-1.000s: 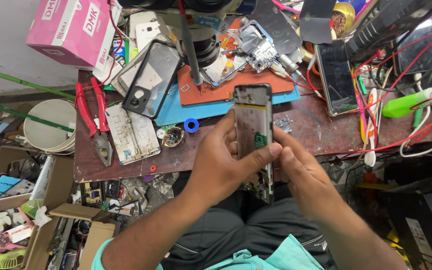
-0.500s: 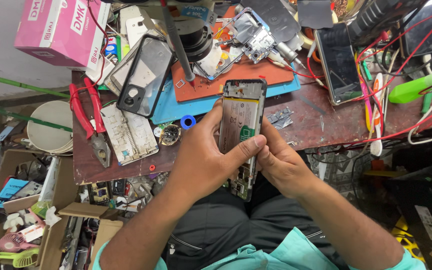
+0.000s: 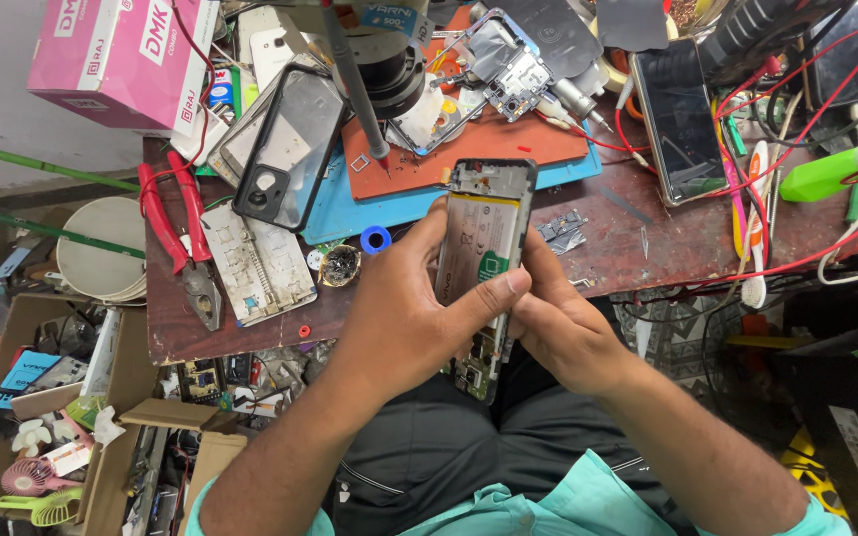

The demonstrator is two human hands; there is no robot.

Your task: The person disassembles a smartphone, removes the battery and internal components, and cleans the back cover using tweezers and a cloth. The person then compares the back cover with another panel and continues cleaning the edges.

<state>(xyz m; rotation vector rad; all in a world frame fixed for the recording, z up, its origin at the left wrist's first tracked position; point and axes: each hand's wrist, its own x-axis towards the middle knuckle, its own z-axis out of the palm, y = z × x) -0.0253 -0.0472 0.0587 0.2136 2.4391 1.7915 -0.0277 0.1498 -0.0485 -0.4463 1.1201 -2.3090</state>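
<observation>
Over the near edge of the cluttered surface (image 3: 647, 253), both hands hold an opened phone (image 3: 484, 258) with its back cover removed, so the pale battery and circuit parts face up. The left hand (image 3: 404, 313) wraps the phone's left side, thumb pressed across the battery face. The right hand (image 3: 558, 333) supports the right edge, fingers curled behind it. Both grips are closed firmly on the phone; neither hand holds a tool.

Judged from this pose, the step in hand is inspection or work on the exposed interior. Any further work inside calls for a steady hold with one hand and a fine tool in the other.

Nearby items on the surface:
- red-handled pliers (image 3: 176, 233), far left;
- a clear phone case (image 3: 290, 149), beside a blue and orange work mat (image 3: 508, 149);
- another phone (image 3: 682, 124), lying screen up, to the right.

Containers: a cardboard box (image 3: 42, 397) at lower left holds assorted small items, including a pink handheld fan (image 3: 27, 478). A pink carton (image 3: 126, 60) stands closed at upper left; its contents cannot be told.
</observation>
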